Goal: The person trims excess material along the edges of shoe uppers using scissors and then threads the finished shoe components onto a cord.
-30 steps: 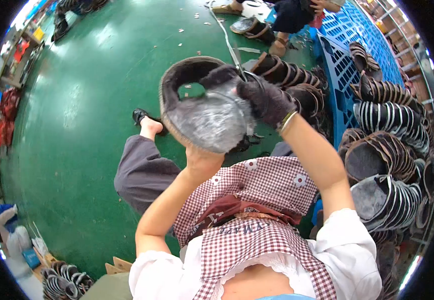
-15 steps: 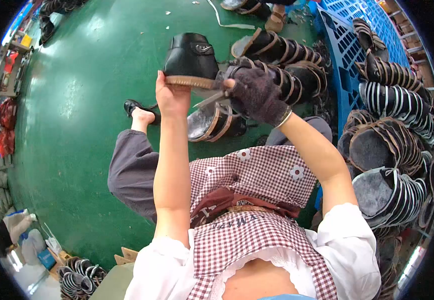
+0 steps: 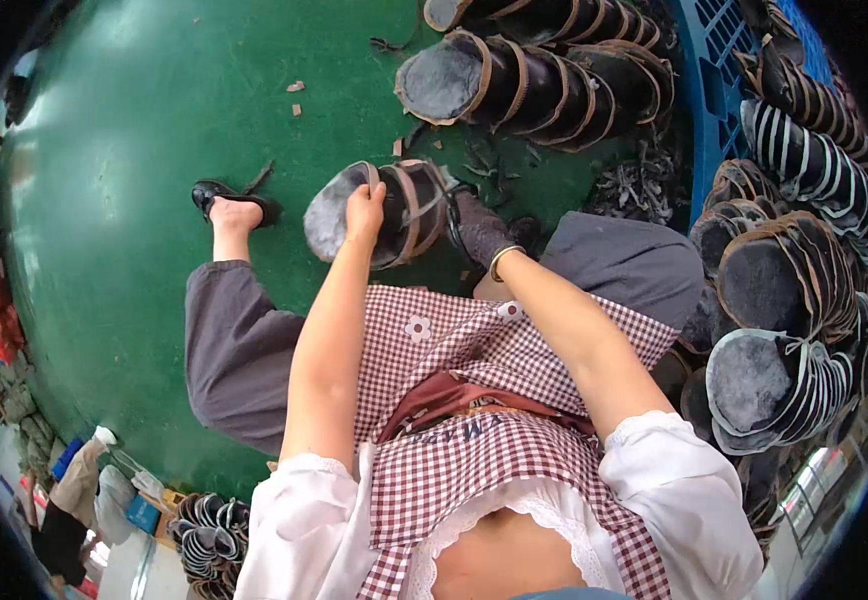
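A short stack of nested black shoe uppers (image 3: pixel 394 240) with tan edging lies on the green floor between my legs. The front one shows grey fluffy lining (image 3: pixel 330 215). My bare left hand (image 3: pixel 364 212) is closed on the rim of the front upper. My right hand (image 3: pixel 482 232), in a dark fingerless glove, is at the stack's other end, closed around the black handles of scissors (image 3: pixel 456 212). The scissor blades are hard to make out against the stack.
Longer rows of nested uppers (image 3: pixel 524 85) lie ahead on the floor. Dark scraps (image 3: pixel 639 188) lie near a blue plastic pallet (image 3: pixel 699 110). More bundled uppers (image 3: pixel 769 275) are piled at my right. A shoe-clad foot (image 3: pixel 234 210) is at left.
Both hands have come down from the raised black upper to the stack on the floor. The left hand now grips the stack's front upper. The view has shifted downward.
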Available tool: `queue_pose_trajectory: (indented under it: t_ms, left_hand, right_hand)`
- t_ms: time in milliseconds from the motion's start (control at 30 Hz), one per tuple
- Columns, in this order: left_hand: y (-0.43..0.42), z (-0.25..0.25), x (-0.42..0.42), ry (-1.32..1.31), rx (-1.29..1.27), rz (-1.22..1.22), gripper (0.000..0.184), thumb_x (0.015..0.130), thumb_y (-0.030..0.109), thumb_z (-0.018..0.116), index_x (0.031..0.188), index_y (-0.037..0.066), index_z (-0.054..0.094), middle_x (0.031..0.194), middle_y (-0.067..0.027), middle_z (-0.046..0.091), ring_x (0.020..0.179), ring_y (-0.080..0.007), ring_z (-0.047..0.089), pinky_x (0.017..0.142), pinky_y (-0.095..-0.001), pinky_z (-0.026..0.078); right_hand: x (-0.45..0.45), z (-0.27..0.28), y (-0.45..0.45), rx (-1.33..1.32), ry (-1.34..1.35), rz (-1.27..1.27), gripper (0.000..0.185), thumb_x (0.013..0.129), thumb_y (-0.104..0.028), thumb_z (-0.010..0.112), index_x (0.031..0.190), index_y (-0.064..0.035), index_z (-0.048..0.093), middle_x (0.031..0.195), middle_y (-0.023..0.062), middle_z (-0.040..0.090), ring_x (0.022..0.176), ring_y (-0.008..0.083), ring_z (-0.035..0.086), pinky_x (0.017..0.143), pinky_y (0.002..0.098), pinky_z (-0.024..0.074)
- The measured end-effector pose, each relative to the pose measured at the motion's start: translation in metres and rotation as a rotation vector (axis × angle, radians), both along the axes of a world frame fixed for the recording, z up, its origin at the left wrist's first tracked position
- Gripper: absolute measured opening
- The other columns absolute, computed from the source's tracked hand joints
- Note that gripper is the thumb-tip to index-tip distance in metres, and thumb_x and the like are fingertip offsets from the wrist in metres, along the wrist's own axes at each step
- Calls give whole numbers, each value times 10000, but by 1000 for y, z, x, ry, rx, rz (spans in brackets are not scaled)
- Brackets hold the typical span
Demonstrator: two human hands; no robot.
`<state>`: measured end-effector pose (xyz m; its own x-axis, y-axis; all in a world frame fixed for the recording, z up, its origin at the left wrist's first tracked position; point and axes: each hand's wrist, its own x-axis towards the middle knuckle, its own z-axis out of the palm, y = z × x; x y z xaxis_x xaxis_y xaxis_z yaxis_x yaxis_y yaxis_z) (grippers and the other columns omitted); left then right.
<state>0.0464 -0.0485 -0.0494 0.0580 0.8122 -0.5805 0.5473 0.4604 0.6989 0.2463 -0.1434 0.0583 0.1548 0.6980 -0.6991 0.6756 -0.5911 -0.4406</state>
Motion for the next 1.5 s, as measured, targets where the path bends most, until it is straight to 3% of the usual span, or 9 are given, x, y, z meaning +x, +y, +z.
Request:
queue_pose_trajectory:
  t_ms: [133,267,433,500,667,800,1033,1333,1500]
  left_hand:
    - [-7,33,8,-300,-181,155,239,878,216,560,982,5,599,838,-31,606,785,-111,507,729,-294,425]
    - [38,94,31,746,435,-404,584,687,262,721,1161,28,474,1073,-176,570,1003,-313,530,864,-391,418]
    - [81,49,171,-163,555,-202,719,660,232,742,1257,17,403,1104,-184,563,1034,-332,529,890,-379,415]
    - [91,45,217,-315,500,-82,705,668,224,738,1255,12,411,1085,-183,577,999,-332,551,871,-376,427]
    - [115,63,198,-622,-12,-119,501,675,151,694,1124,2,532,954,-102,630,860,-198,595,743,-308,465]
    - [87,171,103,-682,-237,-15,412,739,124,654,1113,10,525,957,-51,615,849,-143,569,728,-297,461]
    - [-4,306,-3,-801,-222,-279,484,730,29,687,1171,-17,491,1062,-43,582,945,-128,549,833,-281,460]
    - [-69,364,-42,-833,-68,-437,428,741,1,675,1134,-42,513,1051,-42,584,973,-107,517,865,-279,431]
    - [-67,366,-25,-545,129,-177,393,785,219,656,1041,-59,550,953,-74,607,862,-128,539,779,-299,456]
  right_hand:
    - [7,7,2,28,45,32,436,853,-182,458,1264,-58,380,1197,254,479,1086,408,477,900,462,386]
    - [40,3,29,93,-24,-2,550,776,-315,617,1225,-75,412,1175,234,501,1079,396,486,873,435,400]
    - [93,42,102,221,-45,-298,545,777,-318,615,1238,-94,430,1169,222,507,1063,389,497,875,431,406]
    - [111,45,121,198,1,-341,393,917,-216,352,1292,-98,355,1242,242,450,1115,403,460,908,458,382]
    - [150,35,116,238,-317,-114,700,821,-300,562,1397,-180,185,1191,214,507,1050,393,517,849,464,414]
    - [142,70,115,185,-357,75,551,890,-102,360,1409,-159,183,1329,208,384,1145,370,459,937,434,377]
    - [87,188,87,1000,-66,521,507,701,-83,633,1186,-81,485,1003,173,565,926,340,568,770,385,453]
    - [30,260,28,1056,8,426,404,716,-236,698,1038,-42,550,830,147,601,762,333,604,658,384,471]
    - [24,275,4,1051,123,140,500,780,-134,653,1213,-13,434,1073,158,560,962,292,561,810,377,453]
